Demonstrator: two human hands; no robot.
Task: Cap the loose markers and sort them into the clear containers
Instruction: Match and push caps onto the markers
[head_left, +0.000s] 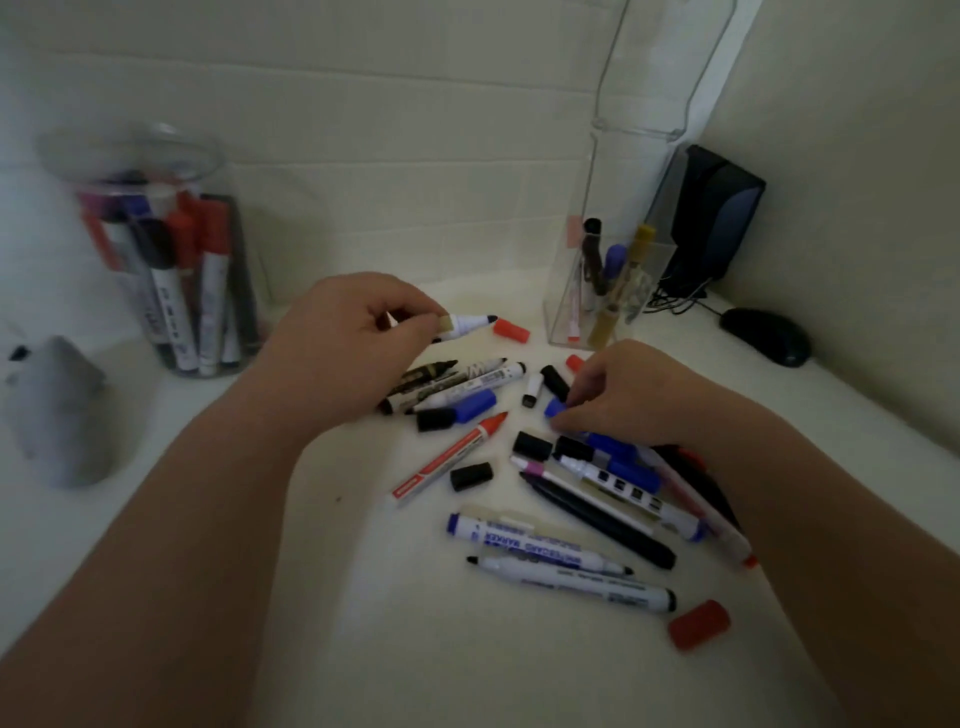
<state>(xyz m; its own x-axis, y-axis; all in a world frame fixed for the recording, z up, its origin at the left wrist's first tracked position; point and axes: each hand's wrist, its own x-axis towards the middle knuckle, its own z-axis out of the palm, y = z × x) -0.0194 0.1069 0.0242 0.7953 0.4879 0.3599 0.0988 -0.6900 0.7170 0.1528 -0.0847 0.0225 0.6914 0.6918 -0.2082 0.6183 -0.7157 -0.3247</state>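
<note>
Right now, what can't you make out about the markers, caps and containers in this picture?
Jar: motion blur in the head view; its markers can't be counted.
Marker: barrel hidden inside the left hand gripping it.
Blue cap: partly covered by the right hand pinching it.
Tall holder: its top is cut off by the upper edge.

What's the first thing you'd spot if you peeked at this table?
A messy heap of markers and loose caps lies in the middle. Above it, the left hand holds an uncapped marker while the right hand pinches a blue cap. A jar packed with markers stands back left.
</note>
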